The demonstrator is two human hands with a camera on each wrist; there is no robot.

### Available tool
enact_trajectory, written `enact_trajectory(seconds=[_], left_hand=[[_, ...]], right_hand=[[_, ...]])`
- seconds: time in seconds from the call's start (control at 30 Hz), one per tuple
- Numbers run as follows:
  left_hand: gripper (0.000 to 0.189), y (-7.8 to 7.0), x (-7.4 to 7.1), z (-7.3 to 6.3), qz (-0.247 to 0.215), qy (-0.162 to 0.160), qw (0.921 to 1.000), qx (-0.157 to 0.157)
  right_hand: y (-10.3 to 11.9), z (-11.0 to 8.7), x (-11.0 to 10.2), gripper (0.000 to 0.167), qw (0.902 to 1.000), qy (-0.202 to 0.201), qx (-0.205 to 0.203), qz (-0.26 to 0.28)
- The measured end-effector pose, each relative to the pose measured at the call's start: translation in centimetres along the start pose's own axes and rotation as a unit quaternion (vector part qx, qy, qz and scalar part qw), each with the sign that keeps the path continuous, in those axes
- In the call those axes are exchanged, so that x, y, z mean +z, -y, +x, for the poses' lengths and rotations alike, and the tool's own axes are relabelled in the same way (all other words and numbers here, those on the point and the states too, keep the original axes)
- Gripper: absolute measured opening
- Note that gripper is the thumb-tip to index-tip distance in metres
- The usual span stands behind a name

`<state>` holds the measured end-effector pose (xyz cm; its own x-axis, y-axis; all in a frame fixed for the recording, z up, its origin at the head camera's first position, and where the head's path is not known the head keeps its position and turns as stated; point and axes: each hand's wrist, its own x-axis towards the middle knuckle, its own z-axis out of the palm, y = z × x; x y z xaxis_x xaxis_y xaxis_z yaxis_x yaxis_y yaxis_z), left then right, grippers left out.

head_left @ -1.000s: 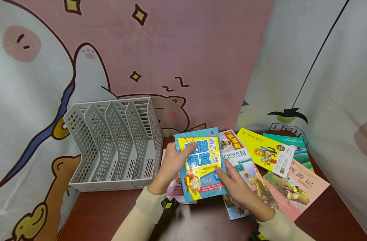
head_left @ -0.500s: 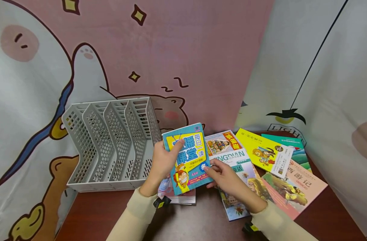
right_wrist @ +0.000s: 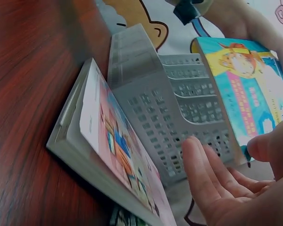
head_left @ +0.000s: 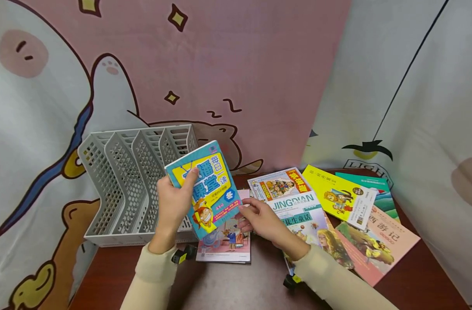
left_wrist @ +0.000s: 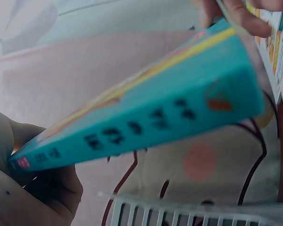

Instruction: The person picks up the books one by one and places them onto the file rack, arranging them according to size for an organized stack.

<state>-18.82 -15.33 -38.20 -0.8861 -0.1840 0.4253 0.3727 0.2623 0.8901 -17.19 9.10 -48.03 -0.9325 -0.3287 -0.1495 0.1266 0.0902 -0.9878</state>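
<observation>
My left hand (head_left: 175,202) grips a blue and yellow children's book (head_left: 209,189) by its left edge, thumb over the cover. The book is tilted and held up in front of the grey file rack (head_left: 143,237). In the left wrist view its turquoise spine (left_wrist: 146,127) faces the camera. My right hand (head_left: 265,221) is at the book's lower right corner. In the right wrist view, the thumb (right_wrist: 262,148) overlaps that corner while the fingers (right_wrist: 198,174) extend apart from it. Below lies a pink illustrated book (head_left: 228,254), partly hidden by the held book.
Right of the hands several books overlap: a white and blue fairy-tale book (head_left: 294,200), a yellow book (head_left: 338,196), a pink-orange book (head_left: 387,245) and a green book (head_left: 383,185). The slotted rack stands at the left against the cartoon-printed cloth (head_left: 259,86) on the dark red table (head_left: 228,288).
Both hands have moved left with the blue book, which now tilts more and overlaps the rack's right side. The right hand's hold has loosened, and the pink book beneath shows more.
</observation>
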Motion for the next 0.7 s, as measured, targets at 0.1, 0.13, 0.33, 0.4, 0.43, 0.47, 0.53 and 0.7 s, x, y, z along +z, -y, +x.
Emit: enact_trajectory(seconds=[0.1, 0.13, 0.33, 0.4, 0.43, 0.47, 0.53, 0.7], left_hand=[[0.033, 0.3, -1.3, 0.5, 0.009, -0.032, 0.9994, 0.011], [0.033, 0.5, -1.8, 0.7, 0.013, -0.043, 0.9989, 0.015], [0.029, 1.3, -4.3, 1.5, 0.022, -0.094, 0.9950, 0.026], [0.029, 1.5, -4.9, 1.6, 0.022, -0.103, 0.9943, 0.017], [0.030, 1.6, -5.2, 1.7, 0.024, -0.109, 0.9937, 0.011], [0.030, 1.7, -5.5, 1.7, 0.024, -0.113, 0.9932, 0.007], [0.032, 1.9, -5.9, 1.7, 0.026, -0.124, 0.9919, 0.003], [0.032, 2.4, -6.4, 1.7, 0.022, -0.150, 0.9884, 0.005]], right_hand=[[0.1, 0.9, 1.2, 0.046, 0.9998, 0.018, -0.003, 0.004], [0.1, 1.2, 1.7, 0.046, 0.9997, 0.023, -0.003, 0.004], [-0.1, 2.9, 4.1, 0.043, 0.9991, 0.041, -0.006, -0.005], [-0.2, 3.4, 4.8, 0.043, 0.9985, 0.032, -0.023, -0.038], [-0.3, 3.7, 5.2, 0.044, 0.9978, 0.028, -0.031, -0.053], [-0.3, 4.0, 5.6, 0.045, 0.9972, 0.023, -0.036, -0.061], [-0.3, 4.6, 6.3, 0.049, 0.9949, 0.013, -0.051, -0.087], [0.2, 5.6, 8.6, 0.058, 0.9930, 0.011, -0.059, -0.102]])
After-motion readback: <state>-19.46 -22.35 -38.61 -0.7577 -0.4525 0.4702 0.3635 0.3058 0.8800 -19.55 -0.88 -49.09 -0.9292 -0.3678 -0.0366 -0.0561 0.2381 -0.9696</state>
